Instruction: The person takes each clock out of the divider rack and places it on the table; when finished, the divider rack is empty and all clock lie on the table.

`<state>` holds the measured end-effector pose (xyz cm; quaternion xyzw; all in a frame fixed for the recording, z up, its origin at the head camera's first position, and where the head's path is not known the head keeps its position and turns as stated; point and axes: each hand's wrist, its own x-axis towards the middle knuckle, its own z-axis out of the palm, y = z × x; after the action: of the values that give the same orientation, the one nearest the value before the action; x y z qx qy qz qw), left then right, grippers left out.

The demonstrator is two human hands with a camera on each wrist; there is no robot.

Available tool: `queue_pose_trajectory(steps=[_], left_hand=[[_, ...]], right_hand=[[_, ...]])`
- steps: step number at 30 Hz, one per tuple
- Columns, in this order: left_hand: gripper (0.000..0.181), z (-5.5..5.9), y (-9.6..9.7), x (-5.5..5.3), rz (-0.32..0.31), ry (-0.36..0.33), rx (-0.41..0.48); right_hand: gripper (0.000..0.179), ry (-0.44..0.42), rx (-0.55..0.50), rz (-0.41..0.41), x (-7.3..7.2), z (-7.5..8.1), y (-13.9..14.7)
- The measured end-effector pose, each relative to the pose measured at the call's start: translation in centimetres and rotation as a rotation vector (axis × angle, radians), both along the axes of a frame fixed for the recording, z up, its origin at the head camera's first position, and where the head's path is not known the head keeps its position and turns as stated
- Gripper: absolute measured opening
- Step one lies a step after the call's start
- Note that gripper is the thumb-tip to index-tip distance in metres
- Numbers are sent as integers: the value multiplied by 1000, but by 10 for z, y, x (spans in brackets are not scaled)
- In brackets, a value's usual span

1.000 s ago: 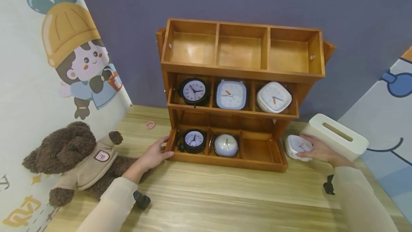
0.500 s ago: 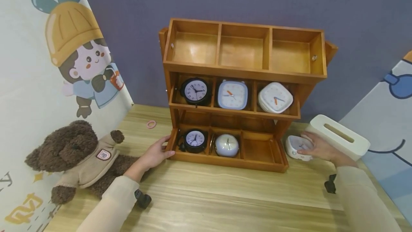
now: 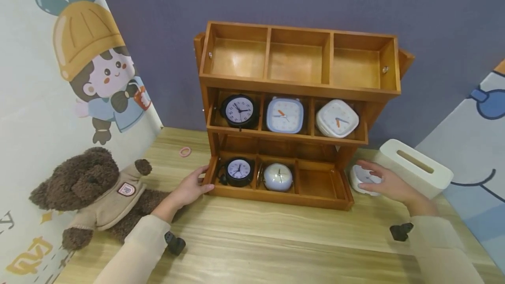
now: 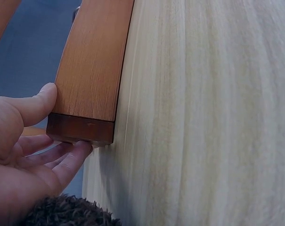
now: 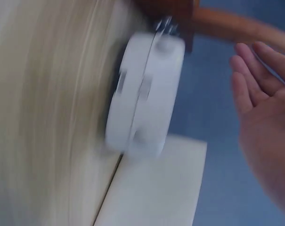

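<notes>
A three-tier wooden rack [image 3: 276, 201] stands against the wall, split into compartments. My left hand [image 3: 190, 189] grips the front left corner of its bottom tray; in the left wrist view the thumb lies at the top edge and the fingers at the end face [image 4: 81, 129]. Right of the rack a white alarm clock [image 3: 360, 179] lies face up on the table. My right hand [image 3: 390, 184] hovers over it with fingers spread, and in the blurred right wrist view the hand [image 5: 269, 94] is apart from the clock [image 5: 144, 94].
Black [image 3: 239, 111], blue-rimmed [image 3: 285, 115] and white [image 3: 337, 118] clocks sit in the middle tier. A black clock [image 3: 238, 172] and a round silvery clock [image 3: 278, 177] occupy the bottom tray. Nearby are a cream tissue box [image 3: 434, 179], a teddy bear [image 3: 79, 179] and a pink ring [image 3: 185, 151].
My right hand has let go of the white alarm clock and lifted slightly above it, fingers opening. The left hand stays at the rack's corner.
</notes>
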<state>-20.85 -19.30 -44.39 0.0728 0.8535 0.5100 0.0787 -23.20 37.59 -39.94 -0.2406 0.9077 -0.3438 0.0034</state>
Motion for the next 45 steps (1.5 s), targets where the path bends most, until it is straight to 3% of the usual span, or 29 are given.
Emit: queue_pose_trajectory(steps=[12,20,32,39,45], left_hand=[[67,3,-2,-3,0,13,-3],[67,9,0,-5,2,21,-17],[67,3,-5,-2,7,29,0],[68,0,-2,1,28,15,5],[66,0,2,4,11,21,24]], right_hand=[[69,-11,-85,127,-12,3,-71],[75,-79,-95,117,-23,3,-123],[80,-33,-46,200,-40,-17,-188],[86,-17,90,133,-41,-27,-203],[91,-20,117,98,-39,-35,-203]])
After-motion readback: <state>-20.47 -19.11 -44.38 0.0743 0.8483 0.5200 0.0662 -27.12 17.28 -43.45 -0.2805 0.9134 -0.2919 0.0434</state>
